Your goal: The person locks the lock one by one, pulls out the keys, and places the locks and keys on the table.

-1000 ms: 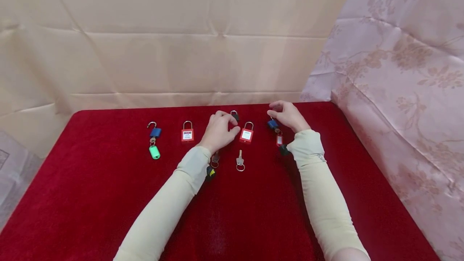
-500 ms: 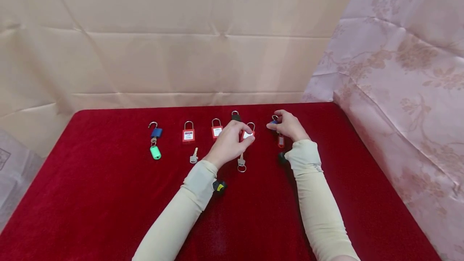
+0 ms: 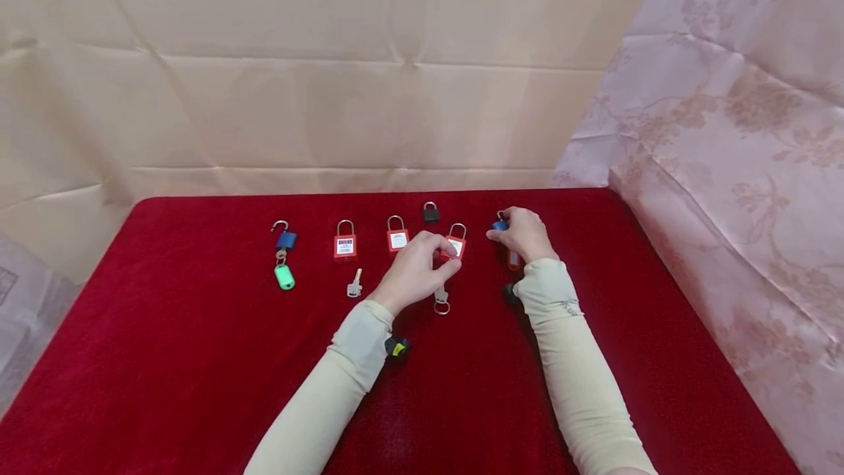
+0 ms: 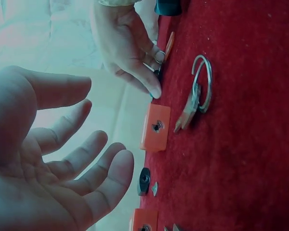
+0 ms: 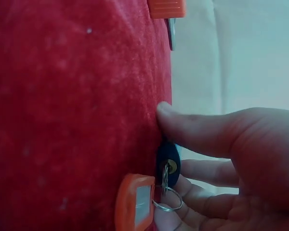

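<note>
At the right of the table, my right hand (image 3: 525, 233) has its thumb and fingers around a blue padlock (image 5: 168, 166). A key sits in its keyhole, and a ring joins it to a red key tag (image 5: 142, 204). My left hand (image 3: 417, 267) hovers above the cloth with bent, relaxed fingers and nothing in them. It overlaps a red padlock (image 3: 456, 246) with a white label in the head view. Just below that lock lies a key (image 4: 190, 106) with a split ring, partly hidden by the left hand.
Two more red padlocks, one in the middle (image 3: 397, 240) and one further left (image 3: 345, 246), lie on the red cloth (image 3: 198, 358). A black padlock (image 3: 431, 213) is behind them. A loose key (image 3: 354, 284), an unlocked blue padlock (image 3: 286, 241) and its green tag (image 3: 284, 277) lie leftward.
My left hand has moved right and nearer, uncovering the middle red padlock and a loose key. My right hand has come down onto the blue padlock and its fingers have closed around it.
</note>
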`<state>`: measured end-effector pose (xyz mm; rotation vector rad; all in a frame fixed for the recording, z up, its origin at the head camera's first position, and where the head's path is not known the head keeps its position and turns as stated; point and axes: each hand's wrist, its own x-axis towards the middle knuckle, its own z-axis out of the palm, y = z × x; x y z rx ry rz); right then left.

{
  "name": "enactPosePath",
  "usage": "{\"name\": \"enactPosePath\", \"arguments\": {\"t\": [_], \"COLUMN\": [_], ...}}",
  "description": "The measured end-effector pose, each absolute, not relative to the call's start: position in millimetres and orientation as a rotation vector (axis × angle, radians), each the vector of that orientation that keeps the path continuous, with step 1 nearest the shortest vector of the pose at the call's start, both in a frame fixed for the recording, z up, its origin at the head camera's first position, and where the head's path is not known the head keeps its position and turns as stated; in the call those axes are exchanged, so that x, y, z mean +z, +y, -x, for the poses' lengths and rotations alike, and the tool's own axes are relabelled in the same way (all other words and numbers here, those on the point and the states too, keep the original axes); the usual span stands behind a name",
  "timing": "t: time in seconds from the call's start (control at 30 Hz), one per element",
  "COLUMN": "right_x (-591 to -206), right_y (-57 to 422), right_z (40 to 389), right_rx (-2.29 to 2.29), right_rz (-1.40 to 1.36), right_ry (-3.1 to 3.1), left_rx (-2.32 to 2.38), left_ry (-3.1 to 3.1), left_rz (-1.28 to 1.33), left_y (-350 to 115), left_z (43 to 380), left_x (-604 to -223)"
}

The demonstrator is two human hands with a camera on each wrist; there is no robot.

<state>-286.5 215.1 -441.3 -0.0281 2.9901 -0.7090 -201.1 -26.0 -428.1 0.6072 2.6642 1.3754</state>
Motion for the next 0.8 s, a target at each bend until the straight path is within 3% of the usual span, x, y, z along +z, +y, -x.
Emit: {"name": "enactPosePath", "arguments": {"t": [0.43,0.8], "right_x": [-434,-389], "right_y": [223,204], "right_z": [281,264], "right_rx": [-0.727,-1.414], "right_rz": [0.047,0.434], "right_ry": [2.984,2.549], "left_rx": [1.362,1.494], "left_ry": [2.667,2.737], "left_rz": [-0.609,-0.597], "left_y": [-31,-58], "left_z": [200,211], "left_x": [-424,-410]}}
